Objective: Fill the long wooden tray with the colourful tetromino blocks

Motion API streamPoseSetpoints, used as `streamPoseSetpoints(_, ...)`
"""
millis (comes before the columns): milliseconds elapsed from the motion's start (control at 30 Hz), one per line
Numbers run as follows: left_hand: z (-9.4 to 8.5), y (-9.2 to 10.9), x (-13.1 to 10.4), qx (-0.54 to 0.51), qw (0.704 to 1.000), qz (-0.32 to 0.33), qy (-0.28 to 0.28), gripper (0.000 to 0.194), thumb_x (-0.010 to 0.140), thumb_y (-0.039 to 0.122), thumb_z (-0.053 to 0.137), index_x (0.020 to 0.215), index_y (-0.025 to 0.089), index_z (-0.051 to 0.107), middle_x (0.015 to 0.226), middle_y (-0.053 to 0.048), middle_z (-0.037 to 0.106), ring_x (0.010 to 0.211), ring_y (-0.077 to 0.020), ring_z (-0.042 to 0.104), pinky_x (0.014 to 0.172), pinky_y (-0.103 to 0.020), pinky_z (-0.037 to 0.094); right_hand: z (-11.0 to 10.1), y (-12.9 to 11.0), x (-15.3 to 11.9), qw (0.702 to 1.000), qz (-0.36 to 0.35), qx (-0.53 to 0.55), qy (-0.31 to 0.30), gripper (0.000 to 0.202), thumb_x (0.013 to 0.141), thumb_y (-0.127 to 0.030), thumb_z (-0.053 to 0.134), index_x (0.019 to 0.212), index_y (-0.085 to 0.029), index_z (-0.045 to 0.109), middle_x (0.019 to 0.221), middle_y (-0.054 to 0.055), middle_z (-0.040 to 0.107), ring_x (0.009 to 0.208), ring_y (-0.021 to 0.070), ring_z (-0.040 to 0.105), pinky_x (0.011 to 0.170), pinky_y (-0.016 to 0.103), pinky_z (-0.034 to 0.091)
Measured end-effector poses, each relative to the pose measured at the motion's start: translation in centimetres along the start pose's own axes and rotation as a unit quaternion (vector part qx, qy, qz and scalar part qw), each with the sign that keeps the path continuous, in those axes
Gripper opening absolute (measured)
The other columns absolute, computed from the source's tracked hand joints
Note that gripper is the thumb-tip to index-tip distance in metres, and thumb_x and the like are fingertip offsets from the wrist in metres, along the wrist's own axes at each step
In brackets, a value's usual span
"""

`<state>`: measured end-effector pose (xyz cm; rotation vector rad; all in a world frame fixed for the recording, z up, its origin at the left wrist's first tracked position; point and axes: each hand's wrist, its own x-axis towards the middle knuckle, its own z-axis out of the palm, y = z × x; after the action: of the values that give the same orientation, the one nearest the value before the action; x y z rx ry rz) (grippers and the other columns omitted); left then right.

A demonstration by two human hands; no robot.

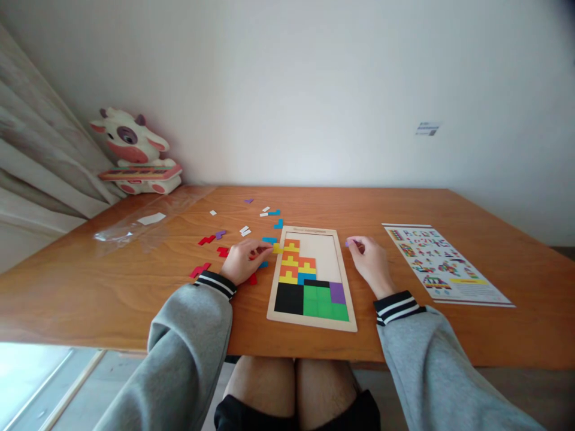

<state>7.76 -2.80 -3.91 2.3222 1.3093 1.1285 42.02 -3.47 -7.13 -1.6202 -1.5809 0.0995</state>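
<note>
A wooden puzzle tray (312,325) lies on the table with black, green, purple, blue, yellow and orange pieces fitted in its lower and left parts; its upper right shows bare wood. My left hand (246,260) is at the tray's left side, fingers pinched close to a yellow piece (277,248) that overlaps the tray's left rim. Right of the tray, my right hand (369,262) pinches a small purple piece (347,243), mostly covered by the fingers. Red pieces (200,270) and blue pieces (279,224) lie loose to the left of and behind the tray.
A printed pattern sheet (449,263) lies at the right. Clear plastic wrapping (121,230) is at the left, in front of a cow-shaped toy keyboard (141,173). White pieces (245,231) are scattered behind my left hand. The wooden table (422,206) meets the wall.
</note>
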Motion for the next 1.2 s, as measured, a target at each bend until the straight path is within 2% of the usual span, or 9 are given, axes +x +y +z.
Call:
streamPoseSetpoints(200, 3.3, 2.1, 1.7, -0.060, 0.998, -0.025, -0.014, 0.030, 0.087, 0.047, 0.061, 0.092, 0.021, 0.076, 0.081, -0.003, 0.075, 0.067, -0.0147, 0.064, 0.062, -0.025, 0.051, 0.0, -0.2, -0.1, 0.997, -0.025, -0.068, 0.015, 0.028, 0.090, -0.039, 0.052, 0.085, -0.019, 0.071, 0.085, 0.012, 0.071, 0.081, 0.0265, 0.064, 0.076, 0.042, 0.052)
streamPoseSetpoints(300, 4.8, 2.7, 2.6, -0.077, 0.996, -0.020, -0.035, 0.029, 0.087, 0.046, 0.062, 0.092, 0.021, 0.077, 0.085, -0.003, 0.077, 0.069, -0.0151, 0.065, 0.064, -0.025, 0.052, -0.4, -1.2, 0.0, 0.996, -0.081, -0.012, 0.030, 0.029, 0.090, -0.042, 0.053, 0.091, -0.019, 0.071, 0.093, 0.013, 0.071, 0.090, 0.0273, 0.064, 0.086, 0.044, 0.050)
streamPoseSetpoints(367, 5.3, 2.7, 3.0, -0.082, 0.996, -0.016, -0.037, 0.027, 0.087, 0.045, 0.064, 0.092, 0.022, 0.077, 0.089, -0.003, 0.077, 0.072, -0.0155, 0.066, 0.068, -0.026, 0.053, -0.4, -2.3, 0.2, 0.992, -0.102, 0.073, -0.022, 0.029, 0.092, -0.042, 0.052, 0.097, -0.020, 0.070, 0.095, 0.010, 0.073, 0.088, 0.0237, 0.066, 0.084, 0.039, 0.052)
streamPoseSetpoints(433, 5.5, 2.6, 3.1, -0.084, 0.996, -0.014, -0.031, 0.026, 0.086, 0.045, 0.064, 0.091, 0.023, 0.077, 0.089, -0.003, 0.077, 0.074, -0.0160, 0.067, 0.070, -0.027, 0.054, 0.0, -3.6, 0.4, 0.978, -0.095, 0.153, -0.101, 0.030, 0.091, -0.044, 0.055, 0.102, -0.020, 0.070, 0.097, 0.008, 0.074, 0.083, 0.0204, 0.067, 0.075, 0.034, 0.054)
streamPoseSetpoints(500, 5.4, 2.5, 3.0, -0.084, 0.996, -0.013, -0.017, 0.026, 0.086, 0.046, 0.065, 0.091, 0.024, 0.077, 0.087, -0.003, 0.077, 0.074, -0.0162, 0.067, 0.070, -0.027, 0.054, 0.8, -4.8, 0.7, 0.964, -0.093, 0.195, -0.158, 0.031, 0.088, -0.044, 0.062, 0.108, -0.021, 0.069, 0.098, 0.007, 0.075, 0.083, 0.0190, 0.068, 0.077, 0.033, 0.055)
streamPoseSetpoints(667, 5.0, 2.7, 2.7, -0.092, 0.995, 0.024, -0.037, 0.026, 0.088, 0.045, 0.064, 0.090, 0.024, 0.078, 0.082, -0.003, 0.075, 0.072, -0.0164, 0.067, 0.071, -0.027, 0.054, 2.6, -7.0, 1.3, 0.939, -0.118, 0.234, -0.224, 0.027, 0.087, -0.045, 0.064, 0.100, -0.023, 0.073, 0.096, 0.005, 0.076, 0.087, 0.0186, 0.070, 0.078, 0.032, 0.055)
streamPoseSetpoints(900, 4.7, 2.6, 2.7, -0.006, 0.997, 0.072, -0.022, 0.022, 0.094, 0.030, 0.055, 0.102, 0.022, 0.073, 0.096, -0.006, 0.075, 0.089, -0.0204, 0.067, 0.086, -0.035, 0.052, 3.6, -6.1, 1.4, 0.959, -0.039, 0.222, -0.171, 0.020, 0.082, -0.039, 0.070, 0.087, -0.020, 0.073, 0.088, 0.006, 0.078, 0.079, 0.0210, 0.072, 0.072, 0.034, 0.056)
streamPoseSetpoints(1067, 4.8, 2.1, 2.6, 0.039, 0.993, 0.102, -0.046, 0.018, 0.089, 0.021, 0.059, 0.102, 0.021, 0.071, 0.099, -0.007, 0.073, 0.093, -0.0228, 0.065, 0.087, -0.039, 0.051, 3.7, -5.9, 1.5, 0.958, -0.052, 0.186, -0.211, 0.009, 0.083, -0.028, 0.070, 0.085, -0.021, 0.075, 0.087, 0.004, 0.078, 0.079, 0.0204, 0.072, 0.074, 0.033, 0.055)
streamPoseSetpoints(1200, 5.0, 1.8, 2.4, 0.051, 0.991, 0.113, -0.058, 0.015, 0.088, 0.018, 0.060, 0.098, 0.020, 0.070, 0.100, -0.007, 0.072, 0.092, -0.0217, 0.065, 0.086, -0.038, 0.052, 3.6, -6.1, 1.5, 0.962, -0.093, 0.129, -0.221, 0.011, 0.085, -0.030, 0.070, 0.086, -0.021, 0.077, 0.090, 0.005, 0.077, 0.079, 0.0198, 0.070, 0.072, 0.032, 0.053)
